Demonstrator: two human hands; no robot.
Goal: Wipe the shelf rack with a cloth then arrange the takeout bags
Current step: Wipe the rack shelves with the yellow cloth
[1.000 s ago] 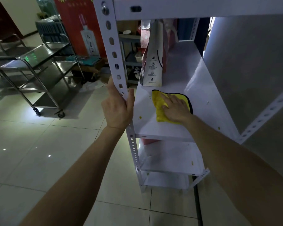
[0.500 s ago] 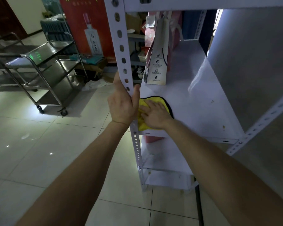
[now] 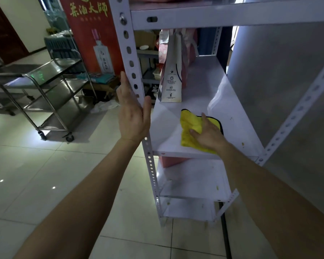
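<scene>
Near the front of the white metal shelf rack (image 3: pixel 168 143), the right hand (image 3: pixel 208 136) presses a yellow microfibre cloth (image 3: pixel 190 124) flat on the middle shelf, fingers straight and slightly apart. Beside it, the left hand (image 3: pixel 133 118) rests against the perforated white upright post (image 3: pixel 131 42), fingers extended. Farther back stands a white paper takeout bag (image 3: pixel 171 79), with pink bags (image 3: pixel 188 53) behind it.

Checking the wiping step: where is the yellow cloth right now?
In the head view, the yellow cloth lies on the white shelf near its front edge, under the right hand, in front of the white paper bag.
</scene>
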